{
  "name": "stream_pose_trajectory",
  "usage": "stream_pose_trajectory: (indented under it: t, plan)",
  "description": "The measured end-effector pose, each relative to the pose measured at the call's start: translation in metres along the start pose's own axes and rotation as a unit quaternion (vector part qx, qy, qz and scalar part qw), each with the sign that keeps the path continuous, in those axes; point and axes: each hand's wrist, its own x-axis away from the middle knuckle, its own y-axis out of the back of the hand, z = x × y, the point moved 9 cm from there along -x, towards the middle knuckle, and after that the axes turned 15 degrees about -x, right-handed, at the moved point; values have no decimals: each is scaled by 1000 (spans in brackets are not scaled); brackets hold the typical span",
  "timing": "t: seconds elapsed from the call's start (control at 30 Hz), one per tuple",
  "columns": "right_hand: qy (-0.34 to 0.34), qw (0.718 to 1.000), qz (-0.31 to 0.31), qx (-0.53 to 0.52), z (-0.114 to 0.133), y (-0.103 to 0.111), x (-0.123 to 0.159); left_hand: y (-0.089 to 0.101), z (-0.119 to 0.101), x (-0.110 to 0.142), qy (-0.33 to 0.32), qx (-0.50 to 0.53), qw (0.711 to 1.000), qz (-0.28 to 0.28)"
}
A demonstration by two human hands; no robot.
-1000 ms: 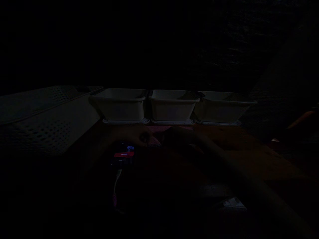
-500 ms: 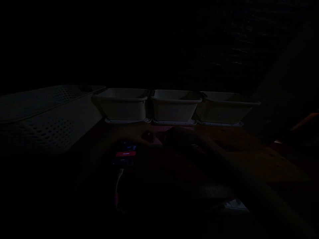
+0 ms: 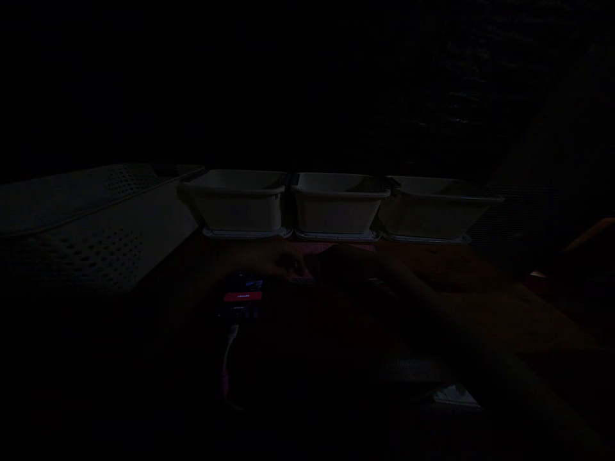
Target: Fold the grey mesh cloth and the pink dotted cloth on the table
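The scene is very dark. My left hand (image 3: 276, 264) and my right hand (image 3: 348, 267) meet over a small pinkish thing (image 3: 307, 274) on the wooden table (image 3: 480, 301), just in front of three white tubs. Their fingers are too dim to make out. A phone (image 3: 243, 296) with a lit red screen lies close to my left hand, and a white cable (image 3: 228, 352) runs from it toward me.
Three white rectangular tubs (image 3: 239, 200) (image 3: 336, 202) (image 3: 430, 208) stand in a row at the back. A large white perforated basket (image 3: 86, 224) lies at the left. A pale paper-like item (image 3: 454, 394) rests near my right forearm. Everything beyond is black.
My left hand has edged slightly right, closer to my right hand. The view has shifted a little; the tubs and phone stay where they were.
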Motion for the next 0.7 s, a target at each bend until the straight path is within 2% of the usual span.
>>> stream_pose_trajectory:
  t: [0.27, 0.43, 0.7]
  plan:
    - [-1, 1000, 18, 0, -1, -2, 0, -1, -2, -1, -14, -21, 1000, -11]
    - [-2, 1000, 24, 0, 1, -2, 1, -3, 3, -1, 8, -10, 1000, -5]
    - [4, 999, 35, 9, 9, -1, 9, -3, -1, -2, -4, -4, 1000, 6]
